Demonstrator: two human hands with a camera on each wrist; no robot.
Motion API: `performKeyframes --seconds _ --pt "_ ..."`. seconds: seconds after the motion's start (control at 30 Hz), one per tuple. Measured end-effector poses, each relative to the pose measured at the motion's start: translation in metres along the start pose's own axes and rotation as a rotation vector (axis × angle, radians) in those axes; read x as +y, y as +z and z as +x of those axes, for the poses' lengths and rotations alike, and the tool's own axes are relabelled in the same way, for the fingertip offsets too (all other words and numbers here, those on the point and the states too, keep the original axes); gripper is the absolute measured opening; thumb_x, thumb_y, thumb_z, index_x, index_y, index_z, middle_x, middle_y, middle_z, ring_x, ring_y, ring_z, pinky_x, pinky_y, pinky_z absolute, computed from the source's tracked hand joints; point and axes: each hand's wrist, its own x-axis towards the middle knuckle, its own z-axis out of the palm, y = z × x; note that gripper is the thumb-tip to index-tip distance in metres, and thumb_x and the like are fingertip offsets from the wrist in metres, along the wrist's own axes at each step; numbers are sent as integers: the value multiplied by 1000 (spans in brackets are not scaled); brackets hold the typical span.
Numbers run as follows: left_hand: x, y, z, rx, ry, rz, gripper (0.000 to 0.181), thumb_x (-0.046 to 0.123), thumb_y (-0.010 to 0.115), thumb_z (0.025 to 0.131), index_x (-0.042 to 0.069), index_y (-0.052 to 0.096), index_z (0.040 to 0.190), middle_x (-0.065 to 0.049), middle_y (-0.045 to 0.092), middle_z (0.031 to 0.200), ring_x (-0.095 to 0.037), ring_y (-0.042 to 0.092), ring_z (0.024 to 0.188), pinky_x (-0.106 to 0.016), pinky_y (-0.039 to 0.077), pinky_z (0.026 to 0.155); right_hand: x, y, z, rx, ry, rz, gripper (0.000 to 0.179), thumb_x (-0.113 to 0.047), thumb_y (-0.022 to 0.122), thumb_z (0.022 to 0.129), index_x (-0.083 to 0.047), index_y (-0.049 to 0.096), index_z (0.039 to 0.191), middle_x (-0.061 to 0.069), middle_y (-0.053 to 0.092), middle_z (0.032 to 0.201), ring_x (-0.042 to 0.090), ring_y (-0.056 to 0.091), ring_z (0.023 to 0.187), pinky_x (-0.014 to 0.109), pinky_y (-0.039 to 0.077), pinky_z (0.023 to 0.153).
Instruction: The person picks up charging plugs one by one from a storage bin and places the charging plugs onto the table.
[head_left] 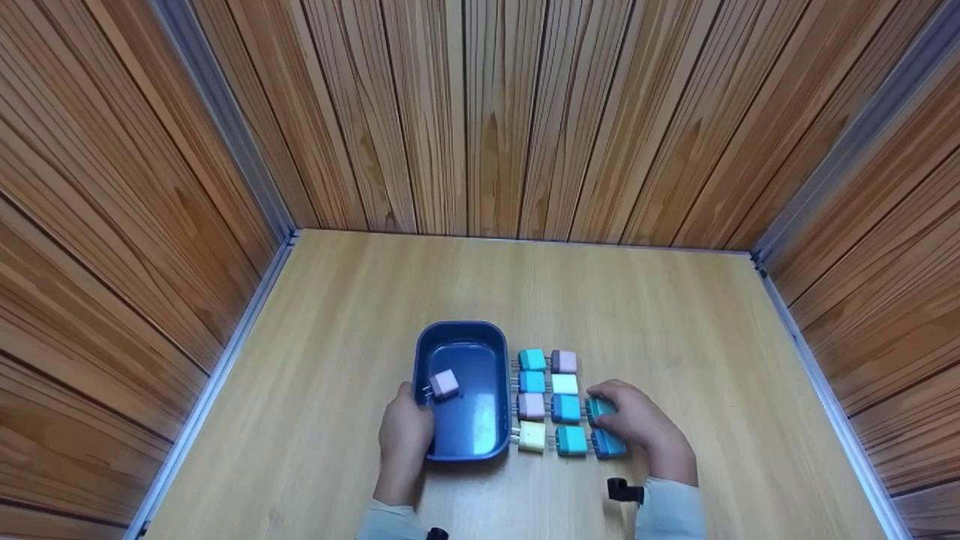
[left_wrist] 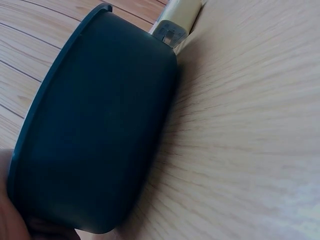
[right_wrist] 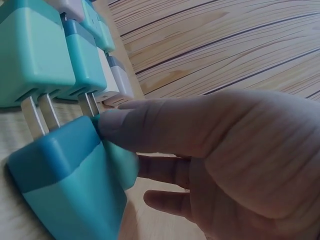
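A dark blue plastic tray (head_left: 480, 405) has one pale pink charger plug (head_left: 445, 383) lying inside. My left hand (head_left: 403, 439) grips its left wall, thumb over the rim. The outer wall of the tray (left_wrist: 100, 120) fills much of the left wrist view; most of that hand is hidden there. To the right, my right hand (head_left: 645, 420) pinches a teal charger plug (head_left: 599, 409), mostly covered by the thumb (right_wrist: 160, 125). Its prongs meet the neighbouring charger in line. Just nearer lies a blue-and-teal charger (head_left: 608, 443), prongs pointing left.
Between tray and right hand stand two columns of charger plugs in teal, blue, pink and white, prongs leftward. A cream charger (head_left: 532, 436) sits close against the tray's right side. Wood-grain panels (head_left: 495, 120) enclose the table (head_left: 337, 315) at back and sides.
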Motion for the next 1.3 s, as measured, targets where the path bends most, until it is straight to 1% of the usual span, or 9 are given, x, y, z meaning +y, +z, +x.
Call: performKeyframes --seconds 0.17,0.33,0.4,0.63,0.8,0.9,1.17,1.2,1.3 --pt "0 1 -1 -8 -16 -12 35 4 53 93 2 59 127 -21 70 117 -33 70 100 -52 55 77 -5 -4 0 56 -13 -1 44 -12 68 98 -14 61 141 9 57 144 35 50 137 58 40 111" --pt "0 1 -2 -18 -21 -23 36 4 53 94 2 58 130 -21 69 122 -33 69 105 -54 55 81 -11 -8 -2 110 -47 -29 49 -19 68 99 -15 55 146 11 50 151 37 45 142 59 39 111" --pt "-1 1 -2 -16 -20 -30 35 4 53 94 2 59 129 -21 69 122 -32 69 104 -53 55 81 -15 -9 -3 125 -60 -31 50 -20 69 99 -16 55 147 11 49 152 37 43 143 59 39 111" --pt "-2 0 -2 -12 5 -46 28 3 52 95 3 60 122 -18 71 110 -25 68 89 -45 54 71 -30 -10 -4 190 -108 -64 50 -23 70 98 -16 56 146 11 49 152 38 41 143 60 38 111" --pt "-1 0 -1 -1 14 -29 32 2 52 93 2 60 123 -20 71 113 -28 70 95 -48 54 73 -39 -6 -4 244 -176 -94 49 -24 72 97 -16 58 143 10 51 150 36 42 141 59 38 112" --pt "-1 0 -1 2 15 -18 32 2 52 92 1 61 122 -21 72 111 -30 70 95 -49 54 71 -44 -2 -5 249 -211 -99 50 -25 73 96 -16 58 143 9 52 149 35 44 141 58 38 112" --pt "1 -1 1 -7 18 -30 32 3 52 94 2 60 125 -19 72 112 -28 70 93 -47 54 72 -61 4 -3 238 -245 -110 54 -28 74 95 -20 57 145 5 51 149 31 45 140 55 40 111" --pt "1 -1 0 -9 17 -29 34 3 51 94 1 59 127 -20 71 114 -29 70 95 -48 55 73 -64 6 -3 236 -250 -114 54 -28 74 95 -22 56 146 4 51 149 30 45 140 55 40 111" --pt "0 -1 -1 -31 -6 -29 44 3 49 96 -1 53 139 -24 66 129 -35 67 113 -53 55 86 -70 12 -4 228 -259 -120 55 -28 75 95 -25 55 146 2 50 150 29 44 142 55 40 112"
